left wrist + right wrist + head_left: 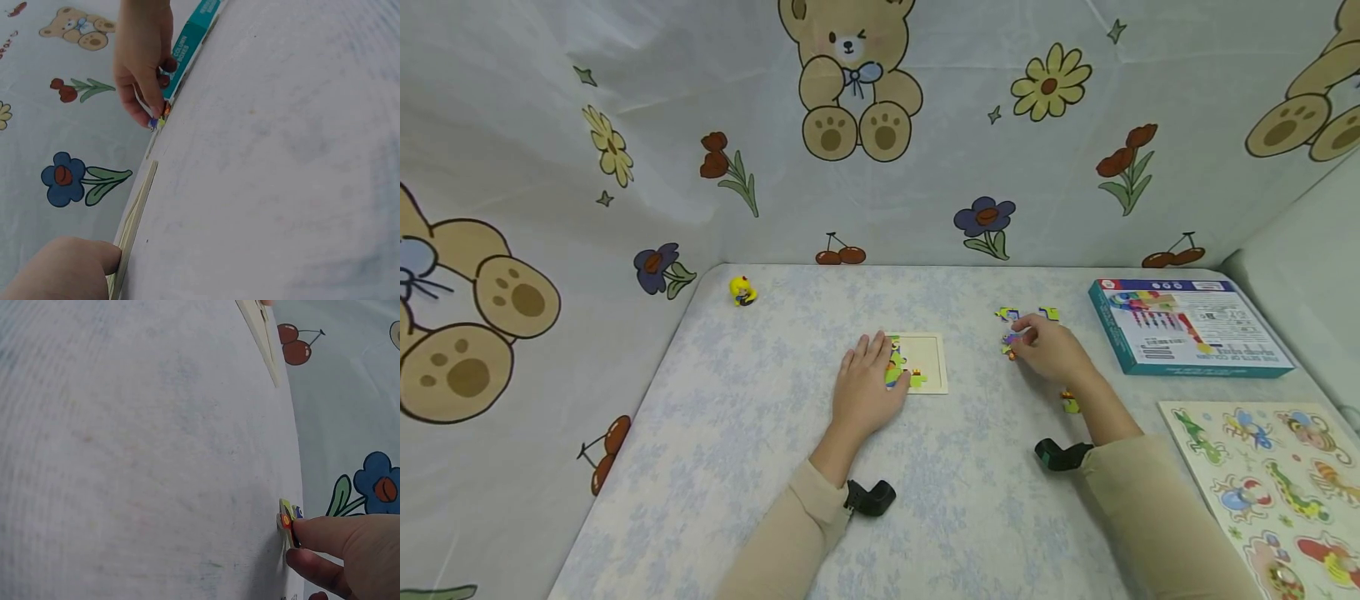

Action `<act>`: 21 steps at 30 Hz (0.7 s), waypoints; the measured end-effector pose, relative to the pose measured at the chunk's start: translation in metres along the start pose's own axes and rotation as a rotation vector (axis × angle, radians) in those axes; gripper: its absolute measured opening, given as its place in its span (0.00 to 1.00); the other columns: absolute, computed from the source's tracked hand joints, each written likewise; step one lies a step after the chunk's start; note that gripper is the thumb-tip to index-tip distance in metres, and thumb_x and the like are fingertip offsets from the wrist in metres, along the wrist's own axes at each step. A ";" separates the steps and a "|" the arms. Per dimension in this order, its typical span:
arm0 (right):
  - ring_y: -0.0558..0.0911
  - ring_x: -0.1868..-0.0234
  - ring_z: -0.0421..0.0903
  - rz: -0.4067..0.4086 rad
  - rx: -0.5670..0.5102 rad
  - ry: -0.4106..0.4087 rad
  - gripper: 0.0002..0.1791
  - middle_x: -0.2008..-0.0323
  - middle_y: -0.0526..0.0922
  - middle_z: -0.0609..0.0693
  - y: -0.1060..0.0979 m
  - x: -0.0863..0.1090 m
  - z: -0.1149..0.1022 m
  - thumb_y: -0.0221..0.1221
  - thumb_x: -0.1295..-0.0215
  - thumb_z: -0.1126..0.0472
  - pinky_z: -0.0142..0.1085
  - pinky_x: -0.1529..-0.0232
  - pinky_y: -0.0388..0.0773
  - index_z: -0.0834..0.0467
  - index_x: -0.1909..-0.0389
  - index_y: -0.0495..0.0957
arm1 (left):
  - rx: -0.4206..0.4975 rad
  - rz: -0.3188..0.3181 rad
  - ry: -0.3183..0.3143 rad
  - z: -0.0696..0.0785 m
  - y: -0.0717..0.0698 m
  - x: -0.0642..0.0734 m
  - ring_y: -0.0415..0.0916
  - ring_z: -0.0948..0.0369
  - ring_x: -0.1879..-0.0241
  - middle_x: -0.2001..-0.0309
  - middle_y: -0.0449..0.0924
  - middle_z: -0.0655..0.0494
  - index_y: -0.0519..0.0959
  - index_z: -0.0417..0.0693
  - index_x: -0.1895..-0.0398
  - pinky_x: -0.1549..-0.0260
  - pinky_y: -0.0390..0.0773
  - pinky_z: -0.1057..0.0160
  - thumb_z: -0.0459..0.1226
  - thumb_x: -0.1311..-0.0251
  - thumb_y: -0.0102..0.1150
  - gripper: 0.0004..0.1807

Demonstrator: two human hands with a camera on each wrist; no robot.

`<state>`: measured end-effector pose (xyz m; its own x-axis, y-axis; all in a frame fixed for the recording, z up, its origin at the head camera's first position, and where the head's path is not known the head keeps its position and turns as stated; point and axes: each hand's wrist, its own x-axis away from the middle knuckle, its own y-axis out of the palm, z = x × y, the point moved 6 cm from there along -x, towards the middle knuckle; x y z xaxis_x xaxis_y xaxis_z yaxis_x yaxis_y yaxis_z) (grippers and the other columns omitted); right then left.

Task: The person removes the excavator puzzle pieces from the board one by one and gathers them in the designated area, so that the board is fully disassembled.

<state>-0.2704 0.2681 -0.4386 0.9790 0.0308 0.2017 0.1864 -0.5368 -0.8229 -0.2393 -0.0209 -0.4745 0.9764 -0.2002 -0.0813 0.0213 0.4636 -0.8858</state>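
My left hand (867,390) lies flat with straight fingers over the left side of a shallow wooden puzzle tray (945,367). Joined puzzle pieces (896,363), mostly green and yellow, fill part of the tray beside the thumb; the hand hides the rest of that side. To the right of the tray, my right hand (1051,350) pinches a colourful puzzle piece (287,515) between thumb and fingers, tilted close over the table. Two loose pieces lie beyond this hand, a left one (1007,314) and a right one (1048,313). Another loose piece (1070,402) is partly behind the right wrist.
A teal-edged flat box (1195,329) stands at the back right. In front of it lies a board with animal pictures (1270,475). A small yellow figurine (742,291) is at the back left. Patterned cloth (925,192) hangs along the table's far edge.
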 end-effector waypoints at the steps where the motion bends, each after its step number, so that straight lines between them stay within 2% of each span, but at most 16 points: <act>1: 0.74 0.59 0.53 0.008 0.024 -0.003 0.19 0.56 0.77 0.57 0.000 0.000 0.000 0.55 0.27 0.55 0.40 0.61 0.71 0.58 0.41 0.71 | -0.001 -0.001 -0.001 0.000 0.000 0.000 0.42 0.54 0.20 0.20 0.50 0.57 0.57 0.52 0.22 0.22 0.44 0.49 0.59 0.32 0.46 0.39; 5: 0.76 0.59 0.54 0.061 0.114 -0.001 0.19 0.56 0.79 0.58 -0.001 0.001 -0.003 0.58 0.29 0.54 0.43 0.61 0.73 0.57 0.43 0.73 | -0.004 0.000 -0.002 0.000 0.001 0.000 0.42 0.54 0.20 0.20 0.50 0.57 0.56 0.52 0.22 0.22 0.44 0.50 0.59 0.31 0.45 0.39; 9: 0.77 0.58 0.57 0.114 0.161 0.014 0.19 0.54 0.81 0.60 -0.003 0.001 -0.006 0.62 0.33 0.55 0.48 0.61 0.75 0.57 0.44 0.74 | 0.000 0.005 0.001 0.001 0.000 -0.001 0.42 0.54 0.20 0.20 0.50 0.57 0.56 0.52 0.22 0.22 0.44 0.50 0.58 0.31 0.46 0.39; 15: 0.76 0.62 0.55 0.120 0.149 0.017 0.19 0.57 0.80 0.58 0.000 0.003 -0.011 0.61 0.32 0.56 0.42 0.65 0.73 0.57 0.43 0.74 | 0.009 0.001 -0.004 0.000 0.001 -0.001 0.42 0.55 0.20 0.20 0.50 0.57 0.56 0.52 0.22 0.22 0.44 0.50 0.58 0.31 0.46 0.39; 21: 0.75 0.65 0.52 0.141 0.088 -0.048 0.18 0.61 0.78 0.56 0.008 0.008 -0.025 0.58 0.31 0.56 0.40 0.67 0.70 0.57 0.43 0.76 | 0.018 -0.014 -0.010 -0.002 0.002 -0.001 0.40 0.55 0.20 0.20 0.49 0.58 0.55 0.53 0.21 0.21 0.42 0.51 0.59 0.31 0.45 0.39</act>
<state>-0.2628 0.2428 -0.4306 0.9984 0.0020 0.0571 0.0516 -0.4632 -0.8848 -0.2410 -0.0217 -0.4769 0.9781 -0.1979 -0.0645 0.0384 0.4764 -0.8784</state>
